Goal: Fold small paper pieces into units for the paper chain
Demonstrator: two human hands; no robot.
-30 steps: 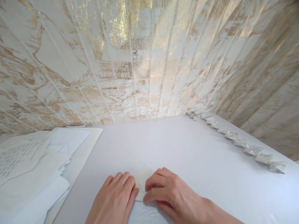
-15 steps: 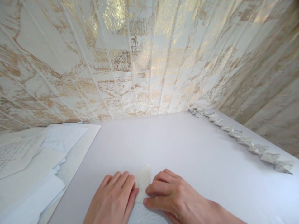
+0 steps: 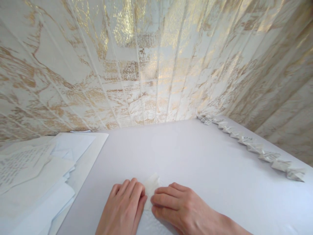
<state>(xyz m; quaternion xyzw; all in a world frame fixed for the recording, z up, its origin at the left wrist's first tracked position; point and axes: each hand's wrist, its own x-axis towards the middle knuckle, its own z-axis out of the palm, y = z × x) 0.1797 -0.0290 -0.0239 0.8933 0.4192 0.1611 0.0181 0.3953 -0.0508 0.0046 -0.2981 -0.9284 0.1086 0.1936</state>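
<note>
Has loose papers [image 3: 34,182] at far left. Rests curled left hand [image 3: 123,205] against the pale paper [image 3: 152,184], low-centre on the white table [image 3: 176,153], and bent right hand [image 3: 179,204] at its right side; cannot tell if gripping with either. Has folded papers [image 3: 254,148] lined up far right.

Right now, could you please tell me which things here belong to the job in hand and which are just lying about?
In use:
white paper sheet, touched by left hand and right hand

Apparently lying about:
loose papers at left
row of folded paper pieces along the right edge
</note>
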